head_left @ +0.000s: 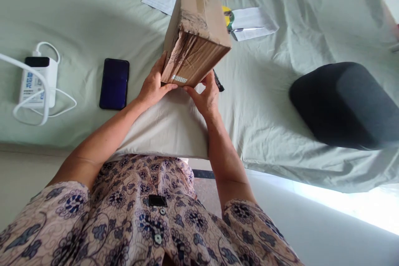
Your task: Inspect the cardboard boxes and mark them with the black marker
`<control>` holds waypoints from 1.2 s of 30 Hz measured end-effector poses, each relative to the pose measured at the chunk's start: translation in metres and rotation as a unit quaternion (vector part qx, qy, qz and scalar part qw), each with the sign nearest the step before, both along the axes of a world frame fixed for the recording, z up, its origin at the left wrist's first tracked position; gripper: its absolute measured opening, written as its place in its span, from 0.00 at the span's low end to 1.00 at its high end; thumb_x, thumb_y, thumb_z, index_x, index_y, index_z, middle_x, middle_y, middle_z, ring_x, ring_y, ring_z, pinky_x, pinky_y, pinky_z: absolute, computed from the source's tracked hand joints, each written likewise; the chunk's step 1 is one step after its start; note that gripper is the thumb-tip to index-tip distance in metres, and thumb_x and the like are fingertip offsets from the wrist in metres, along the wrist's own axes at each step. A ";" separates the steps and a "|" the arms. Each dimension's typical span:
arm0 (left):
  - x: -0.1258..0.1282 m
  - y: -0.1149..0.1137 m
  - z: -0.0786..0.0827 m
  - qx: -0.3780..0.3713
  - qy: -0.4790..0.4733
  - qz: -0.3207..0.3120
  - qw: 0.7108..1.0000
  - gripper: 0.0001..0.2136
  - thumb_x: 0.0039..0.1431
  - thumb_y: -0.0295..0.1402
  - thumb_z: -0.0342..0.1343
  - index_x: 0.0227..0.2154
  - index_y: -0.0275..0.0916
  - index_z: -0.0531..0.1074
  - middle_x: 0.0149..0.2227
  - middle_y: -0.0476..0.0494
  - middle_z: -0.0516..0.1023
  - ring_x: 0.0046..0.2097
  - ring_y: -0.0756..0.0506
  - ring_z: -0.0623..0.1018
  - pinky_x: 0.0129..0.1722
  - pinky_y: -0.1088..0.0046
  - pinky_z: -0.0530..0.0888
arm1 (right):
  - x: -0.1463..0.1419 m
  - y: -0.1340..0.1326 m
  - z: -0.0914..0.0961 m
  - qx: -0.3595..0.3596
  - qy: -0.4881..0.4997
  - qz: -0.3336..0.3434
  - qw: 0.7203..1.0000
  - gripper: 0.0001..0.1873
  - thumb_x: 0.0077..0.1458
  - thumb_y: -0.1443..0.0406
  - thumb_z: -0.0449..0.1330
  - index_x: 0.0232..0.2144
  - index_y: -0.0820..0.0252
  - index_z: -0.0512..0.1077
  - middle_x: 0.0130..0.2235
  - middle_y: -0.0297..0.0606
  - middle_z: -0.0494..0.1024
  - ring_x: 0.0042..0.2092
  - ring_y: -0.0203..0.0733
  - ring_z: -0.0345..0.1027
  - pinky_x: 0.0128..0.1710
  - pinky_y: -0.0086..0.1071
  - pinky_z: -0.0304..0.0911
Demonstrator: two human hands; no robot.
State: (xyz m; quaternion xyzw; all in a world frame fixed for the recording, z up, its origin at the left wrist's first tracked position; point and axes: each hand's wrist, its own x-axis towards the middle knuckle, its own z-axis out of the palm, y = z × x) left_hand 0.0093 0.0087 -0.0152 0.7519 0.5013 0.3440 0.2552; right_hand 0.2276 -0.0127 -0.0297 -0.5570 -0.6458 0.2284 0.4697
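Observation:
A brown cardboard box (195, 33) with torn tape on its near end is tilted up above a pale green bed sheet (87, 16). My left hand (154, 85) grips the box's lower left corner, fingers wrapped along the edge. My right hand (205, 95) holds the lower right side, thumb under the near end. Below the box lies a white pillow (165, 129). A dark object (218, 82) pokes out behind my right hand.
A dark phone (114, 83) lies left of the hands. Farther left sit a white power bank (36, 81) and looped cable (46, 110). Papers (254, 23) with a pen and a tape roll (228, 16) lie behind the box. A dark cushion (346, 104) rests at right.

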 end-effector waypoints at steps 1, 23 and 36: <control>-0.001 0.001 -0.001 -0.010 -0.005 0.003 1.000 0.43 0.58 0.40 0.67 0.72 0.48 0.51 0.73 0.37 0.62 0.73 0.35 0.63 0.73 0.52 0.63 | 0.000 0.000 0.001 -0.002 -0.001 0.003 1.000 0.45 0.46 0.47 0.72 0.62 0.52 0.63 0.44 0.40 0.79 0.47 0.50 0.75 0.52 0.50 0.73; -0.013 0.010 -0.008 0.010 0.075 -0.033 0.997 0.25 0.58 0.32 0.60 0.59 0.41 0.70 0.55 0.34 0.81 0.59 0.31 0.78 0.62 0.51 0.73 | 0.008 -0.012 0.030 0.089 0.061 -0.020 0.994 0.35 0.58 0.37 0.57 0.61 0.43 0.69 0.49 0.41 0.73 0.44 0.43 0.75 0.43 0.40 0.76; 0.005 -0.023 0.055 0.103 0.073 0.023 0.992 0.45 0.66 0.61 0.47 0.74 0.44 0.34 0.77 0.40 0.51 0.79 0.39 0.44 0.72 0.48 0.63 | -0.008 -0.025 0.041 0.076 0.010 0.028 0.997 0.28 0.57 0.39 0.59 0.54 0.39 0.71 0.48 0.42 0.71 0.42 0.46 0.72 0.41 0.46 0.76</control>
